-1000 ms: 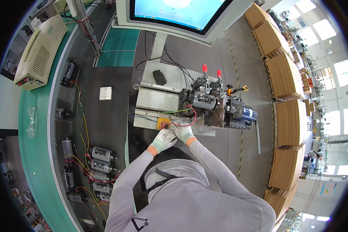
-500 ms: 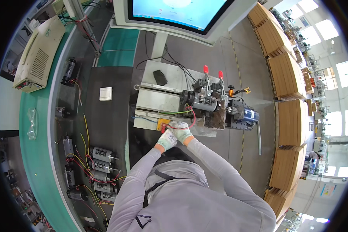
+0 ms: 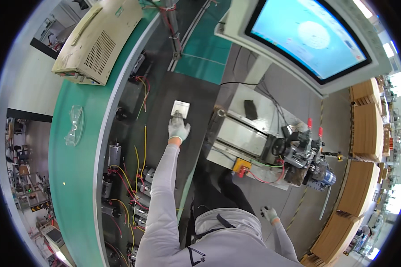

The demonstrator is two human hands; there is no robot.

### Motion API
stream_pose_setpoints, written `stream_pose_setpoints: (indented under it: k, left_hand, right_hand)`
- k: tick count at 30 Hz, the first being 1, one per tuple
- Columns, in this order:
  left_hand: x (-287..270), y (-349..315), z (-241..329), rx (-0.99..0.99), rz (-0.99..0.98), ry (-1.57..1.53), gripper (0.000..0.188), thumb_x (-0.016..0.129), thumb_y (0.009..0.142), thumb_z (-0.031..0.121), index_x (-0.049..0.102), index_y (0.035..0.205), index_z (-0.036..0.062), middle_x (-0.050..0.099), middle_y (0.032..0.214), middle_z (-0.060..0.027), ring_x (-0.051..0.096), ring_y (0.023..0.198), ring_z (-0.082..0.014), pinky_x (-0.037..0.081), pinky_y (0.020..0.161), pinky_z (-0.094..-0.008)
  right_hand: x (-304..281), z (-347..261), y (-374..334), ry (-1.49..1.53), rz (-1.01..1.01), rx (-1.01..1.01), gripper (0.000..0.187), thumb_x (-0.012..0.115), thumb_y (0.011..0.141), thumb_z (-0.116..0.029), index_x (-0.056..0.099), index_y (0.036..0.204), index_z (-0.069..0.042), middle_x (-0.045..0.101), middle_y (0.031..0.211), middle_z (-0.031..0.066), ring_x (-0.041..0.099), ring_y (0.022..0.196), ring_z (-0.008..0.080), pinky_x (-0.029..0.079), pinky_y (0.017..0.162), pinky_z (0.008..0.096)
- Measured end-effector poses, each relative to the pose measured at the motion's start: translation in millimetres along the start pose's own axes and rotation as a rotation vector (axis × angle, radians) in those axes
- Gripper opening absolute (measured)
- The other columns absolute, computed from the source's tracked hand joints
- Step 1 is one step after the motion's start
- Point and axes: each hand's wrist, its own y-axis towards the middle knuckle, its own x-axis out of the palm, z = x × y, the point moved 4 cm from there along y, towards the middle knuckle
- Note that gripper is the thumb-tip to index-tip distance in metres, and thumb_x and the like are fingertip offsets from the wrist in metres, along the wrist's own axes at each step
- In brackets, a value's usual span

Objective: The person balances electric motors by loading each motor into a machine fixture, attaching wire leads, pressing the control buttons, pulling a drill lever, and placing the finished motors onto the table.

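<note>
My left hand (image 3: 179, 129), in a pale glove, reaches forward with its fingers stretched onto the near part of a white square switch (image 3: 182, 107) on the dark bench mat. It grips nothing. My right hand (image 3: 269, 214), also gloved, hangs low at my right side, away from the fixture, its fingers loosely apart and holding nothing. Right of centre, a grey cylindrical motor (image 3: 295, 155) lies in a clamping fixture with red-handled toggle clamps (image 3: 310, 123). Red and green wires run from it toward a yellow terminal block (image 3: 239, 164) with a red clip on the metal base plate (image 3: 240, 134).
Several motors (image 3: 143, 187) with coloured leads lie on the bench at left. Safety glasses (image 3: 75, 126) and a beige instrument box (image 3: 96, 44) rest on the green surface. A monitor (image 3: 309, 40) overhangs the far right. Cardboard stacks (image 3: 364, 189) line the right side.
My hands have parted from the terminal block. The left has moved left and forward to the switch; the right has dropped to my right side. The view has turned left.
</note>
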Motion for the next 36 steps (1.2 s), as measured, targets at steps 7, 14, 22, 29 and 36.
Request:
stream_pose_setpoints:
  k: [7,14,22,29,36]
  left_hand:
    - [-66.3,29.1,-78.7,-0.236,0.247,-0.235,0.049,0.06,0.081,0.032,0.055,0.118,-0.0009,0.055,0.119,-0.0247,0.052,0.11,-0.0389,0.039,0.097,-0.046]
    - [-42.3,52.1,-369.8,-1.139,0.524,-0.701,0.077,0.069,0.074,0.053,0.056,0.113,-0.0118,0.056,0.118,-0.0262,0.056,0.11,-0.0361,0.045,0.094,-0.0434]
    - [-54.1,95.3,-284.2,-1.172,0.413,-0.912,0.088,0.075,0.064,0.062,0.059,0.112,-0.0099,0.059,0.121,-0.0221,0.058,0.111,-0.0309,0.047,0.092,-0.0407]
    - [-14.9,4.0,-251.3,-1.265,0.164,-0.327,0.096,0.075,0.063,0.058,0.048,0.116,-0.0166,0.052,0.119,-0.0282,0.054,0.112,-0.0376,0.049,0.09,-0.0419]
    - [2.9,-105.5,-104.8,-1.342,0.151,-0.453,0.094,0.079,0.058,0.055,0.042,0.112,-0.0127,0.05,0.114,-0.028,0.053,0.109,-0.0376,0.046,0.095,-0.0419]
  right_hand:
    - [27.7,57.5,-62.8,0.337,0.076,0.288,0.028,0.051,0.094,-0.028,0.062,0.086,-0.003,0.063,0.068,0.0088,0.059,0.052,0.0172,0.044,0.046,0.0295]
    - [90.7,71.4,-112.7,0.523,0.07,0.405,0.018,0.055,0.093,-0.017,0.064,0.094,-0.001,0.065,0.076,0.0046,0.057,0.059,0.0117,0.047,0.053,0.0274]
    - [88.8,109.9,-98.1,0.72,-0.026,0.31,0.02,0.053,0.095,-0.016,0.064,0.098,0.0,0.066,0.082,0.0048,0.06,0.066,0.0133,0.049,0.059,0.0286]
    - [47.2,27.4,-50.2,0.024,-0.076,-0.045,0.027,0.053,0.094,-0.024,0.065,0.094,0.0,0.067,0.08,0.0085,0.062,0.065,0.0155,0.051,0.058,0.0302]
    - [27.6,-3.2,5.3,0.352,-0.016,0.041,0.029,0.052,0.092,-0.024,0.064,0.093,0.001,0.066,0.077,0.0104,0.062,0.062,0.0177,0.052,0.057,0.0316]
